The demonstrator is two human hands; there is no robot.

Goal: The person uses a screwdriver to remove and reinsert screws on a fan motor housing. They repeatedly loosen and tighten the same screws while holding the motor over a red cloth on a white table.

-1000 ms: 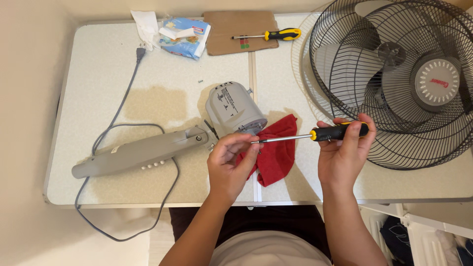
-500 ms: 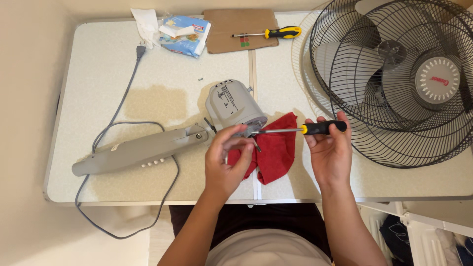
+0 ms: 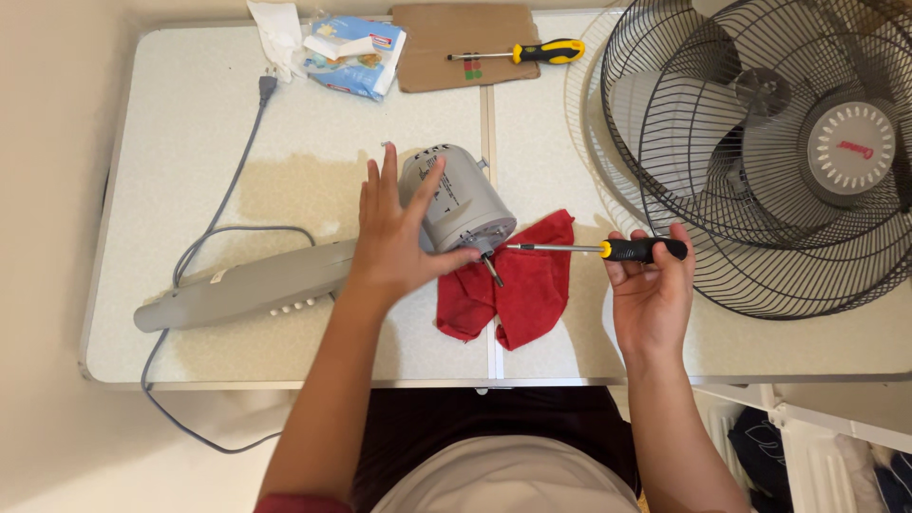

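Observation:
A grey fan motor housing (image 3: pixel 463 195) lies on its side on the white table (image 3: pixel 190 123), joined to a long grey stand arm (image 3: pixel 242 285). My left hand (image 3: pixel 394 233) rests flat on the housing, fingers spread. My right hand (image 3: pixel 651 285) grips the black and yellow handle of a screwdriver (image 3: pixel 608 250). Its shaft points left, with the tip at the front face of the housing, near the motor shaft. A crumpled red cloth (image 3: pixel 518 285) lies under the shaft and the housing's front.
A black wire fan guard (image 3: pixel 760 218) with blades and a round grey hub lies at the right. At the back are a second screwdriver (image 3: pixel 532 52) on a brown cardboard sheet (image 3: pixel 446 28), a blue packet (image 3: pixel 356 57) and a grey power cord (image 3: pixel 228 190).
My left hand moved from the screwdriver tip up onto the motor housing and spread flat. My right hand shifted slightly and the screwdriver tip now reaches the housing's front.

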